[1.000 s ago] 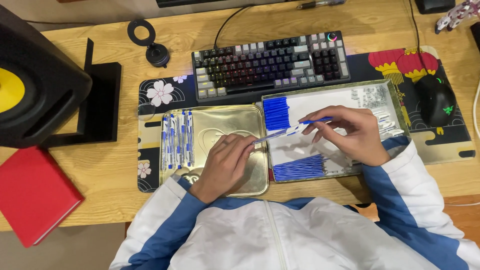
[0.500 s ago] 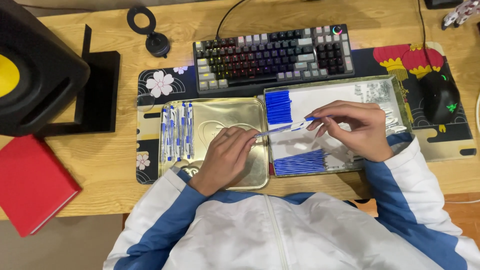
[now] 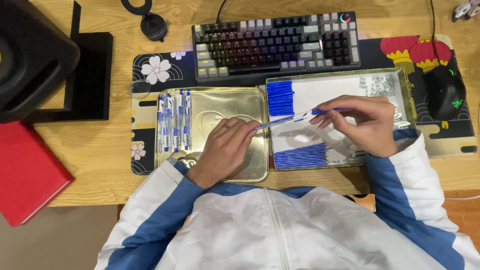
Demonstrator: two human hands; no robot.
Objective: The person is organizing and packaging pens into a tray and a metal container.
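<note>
Hands are meeting over the seam between two trays. The right hand [image 3: 360,125] is pinching the blue end of a slim clear-and-blue plastic pen [image 3: 295,117] between thumb and fingertips, and the left hand [image 3: 227,147] is closing its fingertips on the pen's other end, near its tip. Compared with a second ago, the pen is lying flatter and reaching further left, so that both hands are now gripping it where before the left hand was resting lower on the tray; the pen seems to be getting put together or passed across. Under the left hand a shallow gold metal tray [image 3: 250,175] is carrying a row of finished blue-and-white pens [image 3: 174,122] along its left side. Under the right hand a white-lined tray [image 3: 405,85] is holding two stacks of blue pen parts [image 3: 281,97], one far and one near. Beyond both, on the wooden desk [image 3: 95,150], a backlit grey-and-black keyboard [image 3: 275,42] is glowing; a black mouse [image 3: 445,92] sits far right, a red notebook [image 3: 27,175] left.
</note>
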